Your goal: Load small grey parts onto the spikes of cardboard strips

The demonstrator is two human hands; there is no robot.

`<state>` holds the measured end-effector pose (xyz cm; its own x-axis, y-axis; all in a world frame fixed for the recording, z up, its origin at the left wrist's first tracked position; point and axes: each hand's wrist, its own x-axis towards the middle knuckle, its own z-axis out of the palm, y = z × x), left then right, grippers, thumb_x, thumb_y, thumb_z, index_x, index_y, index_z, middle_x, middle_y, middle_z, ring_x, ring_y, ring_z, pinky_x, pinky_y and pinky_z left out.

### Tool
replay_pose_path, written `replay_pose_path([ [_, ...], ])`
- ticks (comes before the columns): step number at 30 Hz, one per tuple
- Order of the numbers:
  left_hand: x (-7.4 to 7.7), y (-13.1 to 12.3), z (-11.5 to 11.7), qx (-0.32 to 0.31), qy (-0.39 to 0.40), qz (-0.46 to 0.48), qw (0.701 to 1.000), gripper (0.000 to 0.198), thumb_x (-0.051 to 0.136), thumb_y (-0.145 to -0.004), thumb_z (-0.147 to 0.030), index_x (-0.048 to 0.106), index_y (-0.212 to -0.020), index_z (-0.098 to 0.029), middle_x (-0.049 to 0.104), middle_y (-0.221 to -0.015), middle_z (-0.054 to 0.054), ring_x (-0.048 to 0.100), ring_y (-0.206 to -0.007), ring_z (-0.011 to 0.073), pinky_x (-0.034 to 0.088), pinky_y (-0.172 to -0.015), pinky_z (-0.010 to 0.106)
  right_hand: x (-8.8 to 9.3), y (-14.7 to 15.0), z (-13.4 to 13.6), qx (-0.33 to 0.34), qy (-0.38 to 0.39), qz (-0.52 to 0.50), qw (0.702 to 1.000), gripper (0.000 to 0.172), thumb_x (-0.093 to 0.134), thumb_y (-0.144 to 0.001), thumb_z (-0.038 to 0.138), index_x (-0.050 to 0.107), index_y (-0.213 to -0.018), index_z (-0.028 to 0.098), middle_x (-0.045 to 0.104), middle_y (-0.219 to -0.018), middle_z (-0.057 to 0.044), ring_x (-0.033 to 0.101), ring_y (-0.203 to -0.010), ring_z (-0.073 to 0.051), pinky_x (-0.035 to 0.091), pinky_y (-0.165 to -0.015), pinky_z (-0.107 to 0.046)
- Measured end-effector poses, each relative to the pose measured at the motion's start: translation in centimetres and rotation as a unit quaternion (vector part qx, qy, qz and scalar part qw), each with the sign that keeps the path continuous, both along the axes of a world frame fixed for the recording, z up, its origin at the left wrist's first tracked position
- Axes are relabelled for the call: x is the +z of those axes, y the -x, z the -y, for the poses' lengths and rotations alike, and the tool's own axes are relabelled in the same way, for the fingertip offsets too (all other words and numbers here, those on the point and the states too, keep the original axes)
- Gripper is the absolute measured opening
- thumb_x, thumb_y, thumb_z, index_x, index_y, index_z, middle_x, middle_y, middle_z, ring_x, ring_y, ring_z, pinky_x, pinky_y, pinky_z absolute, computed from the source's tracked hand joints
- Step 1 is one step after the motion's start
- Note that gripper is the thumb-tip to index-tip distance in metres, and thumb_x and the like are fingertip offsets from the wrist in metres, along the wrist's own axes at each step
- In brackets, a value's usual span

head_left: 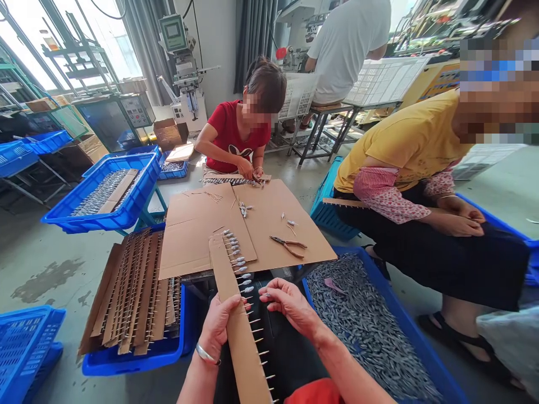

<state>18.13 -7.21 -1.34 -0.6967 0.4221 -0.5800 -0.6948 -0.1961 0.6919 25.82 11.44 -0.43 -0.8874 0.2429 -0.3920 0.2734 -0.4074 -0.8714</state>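
A long cardboard strip [238, 336] slants up from my lap onto the cardboard-topped table. Thin pointed sticks stand out along its right edge. Those at the far end carry small grey spindle-shaped pieces [245, 282], while the nearer sticks are bare. My left hand [219, 322] grips the strip around its middle, thumb on top. Just right of the strip, my right hand [290, 303] pinches a small grey piece [266, 294] between thumb and fingertips, apart from the sticks. Pliers [289, 246] with brown handles lie on the table beyond.
A blue bin [438, 367] full of grey pieces stands at my right. At left, another blue bin [130, 366] holds stacked stick-edged strips. Across the cardboard tabletop [193, 241] a person in red [229, 132] works on a strip; a person in yellow [400, 140] sits at right.
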Motion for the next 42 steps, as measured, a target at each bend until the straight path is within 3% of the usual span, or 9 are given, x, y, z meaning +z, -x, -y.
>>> replay_pose_path([
  [2, 0.0, 0.0, 0.0, -0.002, -0.001, 0.002, 1.000, 0.042, 0.089, -0.063, -0.025, 0.061, -0.093, -0.015, 0.076, -0.078, 0.010, 0.074, -0.072, 0.0248, 0.060, -0.064, 0.033, 0.2, 0.2, 0.1, 0.002, -0.019, -0.004, 1.000, 0.024, 0.067, -0.076, 0.040, 0.063, -0.086, 0.019, 0.069, -0.083, -0.003, 0.066, -0.070, -0.015, 0.047, -0.052, -0.021],
  [5, -0.2, 0.1, 0.0, 0.000, -0.007, 0.004, 1.000, 0.042, 0.088, -0.064, -0.027, 0.061, -0.093, -0.014, 0.076, -0.077, 0.009, 0.073, -0.070, 0.0235, 0.059, -0.062, 0.032, 0.9, 0.9, 0.6, 0.048, -0.231, -0.060, 0.970, 0.023, 0.057, -0.086, 0.040, 0.066, -0.081, 0.019, 0.064, -0.073, 0.000, 0.060, -0.066, -0.015, 0.044, -0.057, -0.024],
  [10, -0.2, 0.0, -0.4, 0.023, -0.011, -0.009, 1.000, 0.047, 0.088, -0.066, -0.038, 0.063, -0.098, -0.015, 0.075, -0.079, 0.008, 0.072, -0.065, 0.0216, 0.058, -0.061, 0.031, 2.9, 2.8, 1.7, 0.218, -0.595, -0.140, 0.761, 0.019, 0.055, -0.093, 0.024, 0.072, -0.085, 0.020, 0.067, -0.088, -0.006, 0.062, -0.082, -0.018, 0.045, -0.073, -0.026],
  [12, 0.0, -0.1, -0.6, 0.030, -0.012, -0.023, 0.999, 0.049, 0.087, -0.066, -0.040, 0.064, -0.101, -0.015, 0.076, -0.082, 0.008, 0.072, -0.064, 0.0209, 0.059, -0.063, 0.032, 3.6, 3.6, 2.1, 0.295, -0.656, -0.117, 0.685, 0.017, 0.057, -0.092, 0.022, 0.072, -0.084, 0.018, 0.068, -0.089, -0.008, 0.063, -0.081, -0.019, 0.044, -0.069, -0.026],
  [14, 0.2, -0.2, -0.7, 0.031, -0.010, -0.027, 0.999, 0.049, 0.087, -0.066, -0.041, 0.065, -0.101, -0.015, 0.076, -0.084, 0.008, 0.071, -0.064, 0.0208, 0.059, -0.065, 0.033, 4.1, 4.3, 2.3, 0.344, -0.673, -0.116, 0.645, 0.014, 0.061, -0.090, 0.022, 0.072, -0.083, 0.018, 0.070, -0.087, -0.009, 0.064, -0.077, -0.019, 0.042, -0.064, -0.026],
  [24, -0.6, -0.6, -0.5, 0.000, -0.033, -0.030, 0.999, 0.047, 0.087, -0.068, -0.041, 0.065, -0.100, -0.015, 0.075, -0.081, 0.007, 0.070, -0.063, 0.0196, 0.057, -0.062, 0.032, 3.8, 4.2, 1.1, 0.384, -0.668, -0.183, 0.610, 0.014, 0.058, -0.088, 0.012, 0.069, -0.088, 0.021, 0.071, -0.088, -0.004, 0.063, -0.080, -0.018, 0.035, -0.061, -0.025],
  [30, -0.8, -0.8, -0.8, -0.001, -0.043, -0.026, 0.999, 0.044, 0.087, -0.067, -0.041, 0.064, -0.095, -0.015, 0.073, -0.076, 0.005, 0.069, -0.060, 0.0187, 0.057, -0.061, 0.032, 3.7, 2.9, 1.0, 0.374, -0.670, -0.166, 0.620, 0.016, 0.056, -0.087, 0.010, 0.067, -0.094, 0.020, 0.070, -0.093, -0.006, 0.062, -0.085, -0.019, 0.036, -0.065, -0.025],
  [37, -0.7, -1.0, -1.1, 0.004, -0.030, -0.022, 0.999, 0.046, 0.088, -0.065, -0.042, 0.062, -0.092, -0.016, 0.071, -0.073, 0.003, 0.068, -0.058, 0.0183, 0.058, -0.060, 0.033, 4.4, 2.0, 0.6, 0.389, -0.693, -0.126, 0.593, 0.020, 0.050, -0.086, 0.004, 0.064, -0.092, 0.017, 0.069, -0.093, -0.007, 0.061, -0.083, -0.018, 0.034, -0.064, -0.027],
  [42, -0.2, -1.2, -1.5, -0.012, -0.018, -0.018, 1.000, 0.047, 0.087, -0.065, -0.043, 0.061, -0.093, -0.016, 0.070, -0.070, 0.003, 0.068, -0.055, 0.0188, 0.056, -0.054, 0.030, 4.3, 0.7, -1.8, 0.387, -0.705, -0.104, 0.585, 0.022, 0.048, -0.082, 0.000, 0.062, -0.086, 0.017, 0.066, -0.087, -0.007, 0.058, -0.077, -0.017, 0.030, -0.061, -0.027],
])
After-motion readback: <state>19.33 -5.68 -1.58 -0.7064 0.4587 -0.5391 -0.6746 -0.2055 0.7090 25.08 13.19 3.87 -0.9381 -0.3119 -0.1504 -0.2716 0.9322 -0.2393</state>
